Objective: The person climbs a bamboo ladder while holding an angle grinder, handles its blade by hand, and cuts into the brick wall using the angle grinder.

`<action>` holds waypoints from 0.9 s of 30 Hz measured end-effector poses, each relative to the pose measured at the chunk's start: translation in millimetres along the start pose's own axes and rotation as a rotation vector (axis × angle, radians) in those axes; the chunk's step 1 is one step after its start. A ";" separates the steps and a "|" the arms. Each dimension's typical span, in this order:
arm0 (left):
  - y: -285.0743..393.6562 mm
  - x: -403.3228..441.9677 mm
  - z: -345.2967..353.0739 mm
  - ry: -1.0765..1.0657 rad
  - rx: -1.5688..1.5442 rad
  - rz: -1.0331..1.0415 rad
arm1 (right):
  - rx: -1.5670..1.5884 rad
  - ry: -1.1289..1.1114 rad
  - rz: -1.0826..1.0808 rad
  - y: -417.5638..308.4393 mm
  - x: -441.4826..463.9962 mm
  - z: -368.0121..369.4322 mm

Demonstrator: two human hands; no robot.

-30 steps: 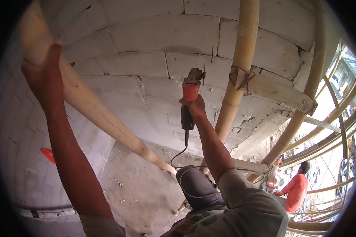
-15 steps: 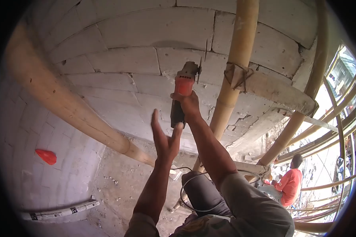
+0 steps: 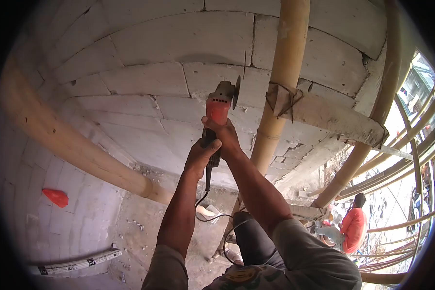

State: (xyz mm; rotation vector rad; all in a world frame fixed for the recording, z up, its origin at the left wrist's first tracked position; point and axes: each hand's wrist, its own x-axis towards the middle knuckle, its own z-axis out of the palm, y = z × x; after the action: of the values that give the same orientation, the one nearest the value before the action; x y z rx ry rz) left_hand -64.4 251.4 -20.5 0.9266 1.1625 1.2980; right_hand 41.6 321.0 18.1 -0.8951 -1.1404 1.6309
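Grinder handle (image 3: 214, 159) partly behind the fingers (image 3: 215, 144)

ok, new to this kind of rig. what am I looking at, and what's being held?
No robot: these are a person's two bare hands, filmed by one head-worn camera looking forward and down. Both hold an angle grinder: the right hand higher, nearer the disc; the left hand lower, nearer the cord. Ahead is a block wall with a bamboo pole before it. Small debris lies on the floor. Another person is at right.
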 end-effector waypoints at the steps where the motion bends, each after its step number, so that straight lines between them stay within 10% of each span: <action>1: 4.3 1.2 3.0 -0.013 0.004 0.013 | 0.009 -0.033 0.002 -1.0 1.7 -3.2; 14: -13.1 19.4 5.0 -0.176 -0.120 0.009 | -0.196 0.030 -0.003 -10.7 1.7 -20.7; 27: -13.4 -8.6 -21.9 -0.560 -0.580 -0.125 | 0.478 -0.414 0.035 17.4 -13.1 -20.4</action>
State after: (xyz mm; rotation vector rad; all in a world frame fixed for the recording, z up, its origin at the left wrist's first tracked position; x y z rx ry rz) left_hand -81.9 239.3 -37.2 0.6983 0.3662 1.0836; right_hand 59.5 311.7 -3.9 -0.2766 -0.9348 2.0592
